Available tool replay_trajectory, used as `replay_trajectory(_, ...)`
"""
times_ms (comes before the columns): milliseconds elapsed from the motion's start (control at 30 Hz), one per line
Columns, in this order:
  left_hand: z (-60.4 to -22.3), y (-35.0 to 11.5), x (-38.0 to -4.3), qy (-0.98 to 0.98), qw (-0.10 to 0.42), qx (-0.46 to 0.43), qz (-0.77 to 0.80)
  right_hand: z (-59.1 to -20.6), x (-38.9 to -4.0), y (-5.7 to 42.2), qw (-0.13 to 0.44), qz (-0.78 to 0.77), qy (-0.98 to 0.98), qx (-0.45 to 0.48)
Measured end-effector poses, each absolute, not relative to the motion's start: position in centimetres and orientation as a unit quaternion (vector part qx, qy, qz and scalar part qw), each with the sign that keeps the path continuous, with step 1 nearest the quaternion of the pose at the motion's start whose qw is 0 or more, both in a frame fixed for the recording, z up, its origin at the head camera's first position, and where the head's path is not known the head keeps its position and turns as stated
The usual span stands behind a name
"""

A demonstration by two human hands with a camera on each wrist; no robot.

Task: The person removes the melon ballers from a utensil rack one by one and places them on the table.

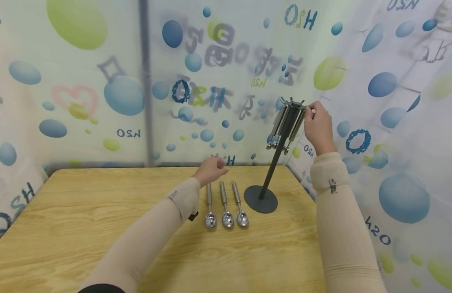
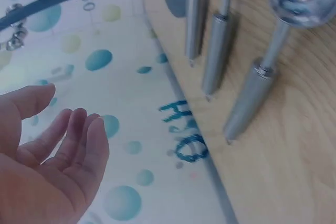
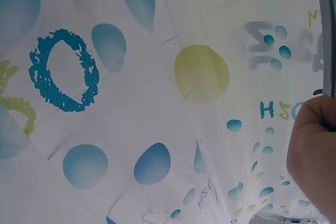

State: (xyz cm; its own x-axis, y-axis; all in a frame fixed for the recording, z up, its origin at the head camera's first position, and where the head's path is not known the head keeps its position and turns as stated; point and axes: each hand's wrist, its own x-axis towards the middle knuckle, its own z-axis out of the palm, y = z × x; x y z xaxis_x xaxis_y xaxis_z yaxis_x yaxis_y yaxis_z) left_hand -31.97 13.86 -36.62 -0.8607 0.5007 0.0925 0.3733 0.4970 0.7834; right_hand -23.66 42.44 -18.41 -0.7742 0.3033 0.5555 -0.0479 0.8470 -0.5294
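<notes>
- Left hand hovering over the far part of the table, near the handle ends of three silver metal scoops with round bowls; grip released, fingers loosely bent, holding nothing
- Scoops lying side by side on the light wood-grain table, bowls pointing toward the person, handles toward the far edge; set just left of the rack's base
- Right hand reaching up to the right side of the rack's top; thumb and finger grasping, seemingly pinching the upper end of a hanging silver metal utensil; exact contact point being partly hidden
- More silver utensils hanging around the top of the dark grey metal rack with round flat base; rack standing on the table's right part, beyond the right end of the scoop row
- Both forearms wearing beige sleeves; white sheeting printed with blue and green drops covering the surroundings, table's far edge meeting it
</notes>
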Motion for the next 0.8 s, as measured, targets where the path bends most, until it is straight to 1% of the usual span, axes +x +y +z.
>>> replay_trajectory(233, -34.4, 15.9, -31.9, 0.836, 0.052, 0.29, 0.463, -18.5, -23.6, 42.5, 0.33, 0.272, -0.901, -0.072)
replay_trajectory(467, -32.2, 17.7, -32.2, 0.813, 0.036, 0.321, 0.485, -18.8, -24.0, 42.8, 0.349, 0.286, -0.89, -0.061)
replay_trajectory(667, -31.5, 18.8, -32.2, 0.803, 0.041, 0.336, 0.491, -18.9, -24.2, 43.0, 0.36, 0.297, -0.882, -0.061)
replay_trajectory(800, -31.1, 19.2, -32.3, 0.798, 0.028, 0.331, 0.503, -18.8, -24.5, 42.9, 0.371, 0.314, -0.872, -0.066)
